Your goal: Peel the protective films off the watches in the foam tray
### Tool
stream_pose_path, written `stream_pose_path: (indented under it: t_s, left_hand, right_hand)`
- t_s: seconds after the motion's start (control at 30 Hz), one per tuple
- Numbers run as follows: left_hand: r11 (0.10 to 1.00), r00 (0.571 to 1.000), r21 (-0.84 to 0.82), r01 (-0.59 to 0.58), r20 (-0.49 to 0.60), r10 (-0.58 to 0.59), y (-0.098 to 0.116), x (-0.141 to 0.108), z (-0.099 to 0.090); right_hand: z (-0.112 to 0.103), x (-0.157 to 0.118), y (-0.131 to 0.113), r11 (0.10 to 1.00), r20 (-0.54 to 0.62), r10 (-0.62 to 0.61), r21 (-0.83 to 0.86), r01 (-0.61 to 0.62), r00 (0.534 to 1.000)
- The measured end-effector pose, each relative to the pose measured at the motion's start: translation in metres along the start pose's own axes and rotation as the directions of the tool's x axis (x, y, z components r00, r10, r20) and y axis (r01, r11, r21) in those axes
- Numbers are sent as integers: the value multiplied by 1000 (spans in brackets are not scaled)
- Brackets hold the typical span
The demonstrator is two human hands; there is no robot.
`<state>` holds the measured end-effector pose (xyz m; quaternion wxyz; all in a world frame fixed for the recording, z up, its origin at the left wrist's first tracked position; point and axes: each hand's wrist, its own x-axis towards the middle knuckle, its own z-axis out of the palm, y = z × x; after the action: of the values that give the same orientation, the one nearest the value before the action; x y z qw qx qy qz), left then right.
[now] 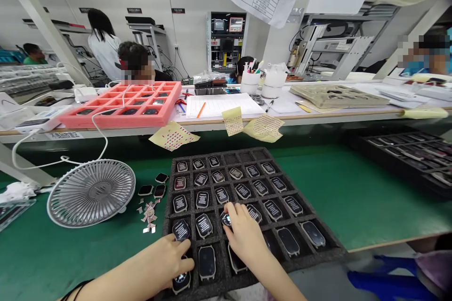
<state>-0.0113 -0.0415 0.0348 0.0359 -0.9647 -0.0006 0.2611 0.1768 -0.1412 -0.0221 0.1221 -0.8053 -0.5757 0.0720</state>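
A black foam tray (300, 263) with many compartments holds smartwatch bodies, many with lit text on their screens. My left hand (165, 258) is over the tray's near left corner, fingers curled at a watch with a lit dial (181, 280); another watch (181, 229) lies just beyond the fingertips. My right hand (243, 233) reaches into a compartment near the middle, its thumb and fingers around a watch with a lit screen (226, 218). The right palm and wrist hide parts of neighbouring compartments.
Left of the tray are a grey fan (92, 193), three loose watches (159, 191) and small pinkish pieces (150, 214). A shelf (212, 124) beyond carries a pink tray (162, 115). Another black tray (399, 160) is at right. Other people sit or stand behind.
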Motion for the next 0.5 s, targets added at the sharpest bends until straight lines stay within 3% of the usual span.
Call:
stream_pose_path:
  t_s: [0.5]
  left_hand:
    - [999, 996, -37, -22, -82, 19, -3, -2, 6]
  right_hand:
    - [5, -3, 6, 997, -74, -17, 76, 23, 997]
